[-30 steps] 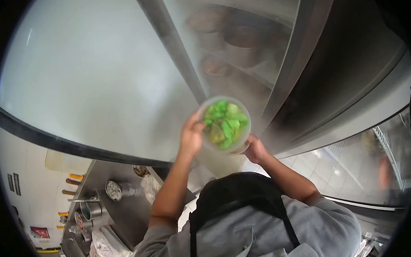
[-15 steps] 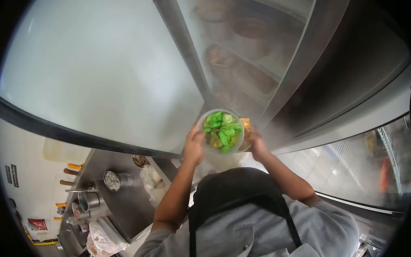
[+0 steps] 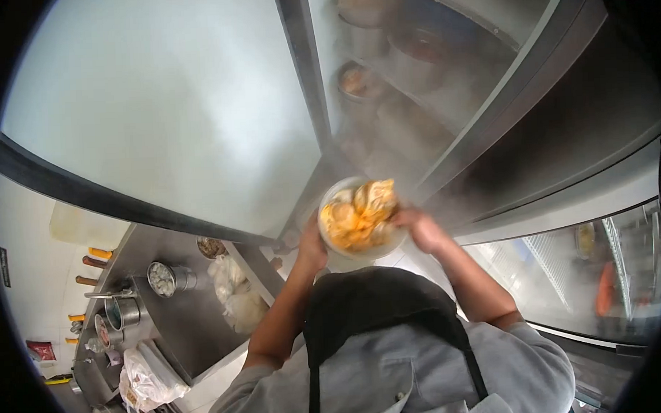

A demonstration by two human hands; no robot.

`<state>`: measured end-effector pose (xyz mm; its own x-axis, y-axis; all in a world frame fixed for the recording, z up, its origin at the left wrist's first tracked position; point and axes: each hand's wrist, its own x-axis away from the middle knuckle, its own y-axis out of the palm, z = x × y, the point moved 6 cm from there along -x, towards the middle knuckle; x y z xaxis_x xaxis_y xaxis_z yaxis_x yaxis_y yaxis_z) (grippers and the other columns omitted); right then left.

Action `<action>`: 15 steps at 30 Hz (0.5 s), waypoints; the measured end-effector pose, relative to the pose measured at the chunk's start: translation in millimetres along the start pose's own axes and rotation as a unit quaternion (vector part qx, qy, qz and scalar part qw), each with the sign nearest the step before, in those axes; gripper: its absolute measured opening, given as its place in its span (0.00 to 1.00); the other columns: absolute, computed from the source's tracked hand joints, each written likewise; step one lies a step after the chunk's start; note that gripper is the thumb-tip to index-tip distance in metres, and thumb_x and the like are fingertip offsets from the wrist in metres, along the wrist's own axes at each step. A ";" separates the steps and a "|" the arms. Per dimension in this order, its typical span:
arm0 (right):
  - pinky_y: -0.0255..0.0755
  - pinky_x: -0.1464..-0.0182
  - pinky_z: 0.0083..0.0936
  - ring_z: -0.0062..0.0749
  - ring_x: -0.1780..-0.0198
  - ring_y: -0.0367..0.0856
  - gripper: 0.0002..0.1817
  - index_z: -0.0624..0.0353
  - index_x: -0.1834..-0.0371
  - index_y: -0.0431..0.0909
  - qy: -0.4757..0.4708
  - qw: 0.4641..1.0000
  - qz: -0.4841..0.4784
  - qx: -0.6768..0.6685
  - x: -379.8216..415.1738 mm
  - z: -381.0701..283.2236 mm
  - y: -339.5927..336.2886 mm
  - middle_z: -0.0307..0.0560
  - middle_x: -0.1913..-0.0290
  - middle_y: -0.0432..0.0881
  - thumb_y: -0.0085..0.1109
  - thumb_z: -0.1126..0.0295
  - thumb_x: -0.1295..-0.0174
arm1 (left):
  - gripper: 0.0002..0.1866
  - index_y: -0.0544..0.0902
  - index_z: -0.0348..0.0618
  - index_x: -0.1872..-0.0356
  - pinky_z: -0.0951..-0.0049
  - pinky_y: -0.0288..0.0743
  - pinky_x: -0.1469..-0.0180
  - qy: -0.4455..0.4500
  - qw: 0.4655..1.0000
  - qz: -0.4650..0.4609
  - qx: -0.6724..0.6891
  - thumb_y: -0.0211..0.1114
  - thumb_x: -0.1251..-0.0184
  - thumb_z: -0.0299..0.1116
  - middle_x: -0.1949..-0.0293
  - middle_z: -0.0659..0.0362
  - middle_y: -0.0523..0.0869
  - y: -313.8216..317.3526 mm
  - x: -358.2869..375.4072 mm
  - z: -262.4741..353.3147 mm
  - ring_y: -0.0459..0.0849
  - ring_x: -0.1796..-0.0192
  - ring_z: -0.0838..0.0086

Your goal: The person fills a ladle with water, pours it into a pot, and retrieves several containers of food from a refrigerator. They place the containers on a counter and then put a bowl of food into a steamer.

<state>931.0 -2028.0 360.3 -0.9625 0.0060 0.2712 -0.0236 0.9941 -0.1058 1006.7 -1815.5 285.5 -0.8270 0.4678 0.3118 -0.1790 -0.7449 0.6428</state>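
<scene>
Your left hand [image 3: 311, 245] and right hand [image 3: 421, 229] clasp the tub of yellow dumplings [image 3: 358, 215] just before the fogged fridge shelves [image 3: 406, 87]; open room left.

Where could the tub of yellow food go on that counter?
Both hands, left hand and right hand, hold the tub. The steel counter is bare between the metal pots and the plastic bags. Its left edge is crowded.
</scene>
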 end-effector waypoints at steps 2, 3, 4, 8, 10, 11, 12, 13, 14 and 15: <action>0.70 0.49 0.28 0.34 0.50 0.74 0.28 0.65 0.38 0.67 0.063 0.997 0.002 -0.053 -10.7 2.6 26.6 0.52 0.49 0.76 0.49 0.71 0.46 | 0.23 0.72 0.38 0.38 0.67 0.69 0.37 -0.034 0.996 0.076 0.019 0.53 0.27 0.41 0.42 0.54 0.78 -6.0 4.7 -5.6 0.76 0.40 0.69; 0.69 0.48 0.27 0.33 0.50 0.73 0.30 0.65 0.36 0.65 0.111 0.982 0.012 -0.150 -14.5 13.2 33.2 0.52 0.48 0.75 0.48 0.71 0.46 | 0.22 0.72 0.39 0.38 0.66 0.69 0.37 -0.045 0.994 0.092 0.031 0.52 0.27 0.41 0.42 0.54 0.78 -14.7 2.2 -17.0 0.76 0.40 0.68; 0.68 0.47 0.27 0.34 0.49 0.72 0.31 0.65 0.35 0.63 0.106 0.984 -0.007 -0.142 -21.7 14.0 39.1 0.52 0.46 0.74 0.48 0.71 0.46 | 0.22 0.72 0.39 0.38 0.66 0.69 0.36 -0.056 0.992 0.107 0.046 0.52 0.27 0.41 0.41 0.54 0.78 -26.5 -1.0 -25.7 0.76 0.40 0.68; 0.63 0.38 0.31 0.43 0.41 0.69 0.35 0.67 0.32 0.59 0.090 0.993 -0.043 -0.056 -31.6 21.3 55.7 0.58 0.39 0.69 0.48 0.68 0.46 | 0.25 0.69 0.40 0.37 0.58 0.71 0.36 -0.047 0.995 0.056 0.067 0.47 0.26 0.47 0.38 0.52 0.75 -57.3 -6.7 -53.7 0.76 0.39 0.62; 0.62 0.37 0.33 0.47 0.38 0.67 0.35 0.68 0.32 0.59 0.095 0.993 -0.063 0.021 -28.5 -2.5 58.9 0.61 0.37 0.67 0.49 0.67 0.46 | 0.26 0.68 0.41 0.36 0.57 0.71 0.36 -0.048 0.986 0.015 0.157 0.48 0.26 0.47 0.37 0.52 0.74 -53.7 -3.3 -51.1 0.75 0.38 0.61; 0.61 0.36 0.34 0.49 0.37 0.66 0.35 0.69 0.32 0.59 0.082 0.994 -0.078 0.012 -30.7 -5.8 63.2 0.63 0.36 0.66 0.49 0.65 0.44 | 0.26 0.68 0.41 0.36 0.56 0.71 0.36 -0.049 0.978 -0.007 0.201 0.48 0.26 0.48 0.37 0.52 0.73 -51.7 -2.7 -49.1 0.75 0.38 0.61; 0.59 0.35 0.35 0.50 0.36 0.65 0.35 0.69 0.32 0.59 0.068 0.993 -0.093 0.005 -33.9 -9.8 67.8 0.65 0.35 0.65 0.50 0.63 0.43 | 0.26 0.67 0.42 0.35 0.56 0.70 0.35 -0.051 0.982 -0.036 0.179 0.48 0.26 0.48 0.37 0.53 0.73 -44.4 1.5 -40.7 0.74 0.37 0.61; 0.58 0.34 0.35 0.52 0.35 0.65 0.35 0.69 0.32 0.59 0.053 0.993 -0.109 -0.003 -36.1 -9.2 67.8 0.67 0.34 0.64 0.51 0.61 0.42 | 0.26 0.66 0.43 0.34 0.56 0.70 0.35 -0.050 0.985 -0.065 0.154 0.48 0.26 0.48 0.36 0.53 0.72 -32.4 7.7 -34.1 0.73 0.37 0.61; 0.57 0.33 0.35 0.52 0.34 0.64 0.36 0.69 0.32 0.59 0.043 0.989 -0.140 0.013 -39.1 -7.6 73.6 0.67 0.34 0.63 0.50 0.57 0.40 | 0.27 0.66 0.45 0.34 0.56 0.69 0.35 -0.051 0.986 -0.091 0.132 0.48 0.26 0.49 0.36 0.54 0.72 -26.0 13.1 -31.8 0.73 0.36 0.61; 0.57 0.32 0.35 0.52 0.33 0.63 0.37 0.69 0.31 0.58 0.035 0.984 -0.172 0.030 -44.2 -7.3 83.1 0.68 0.34 0.63 0.50 0.53 0.38 | 0.27 0.65 0.46 0.33 0.56 0.69 0.34 -0.065 0.978 -0.092 0.175 0.49 0.26 0.49 0.36 0.54 0.72 -28.0 15.6 -33.5 0.73 0.36 0.61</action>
<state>973.6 -1944.8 346.5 -0.8740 -0.3200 0.3656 -0.3628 0.9304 -0.0529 981.0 -1803.3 248.9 -0.7194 0.6521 0.2393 -0.1065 -0.4440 0.8897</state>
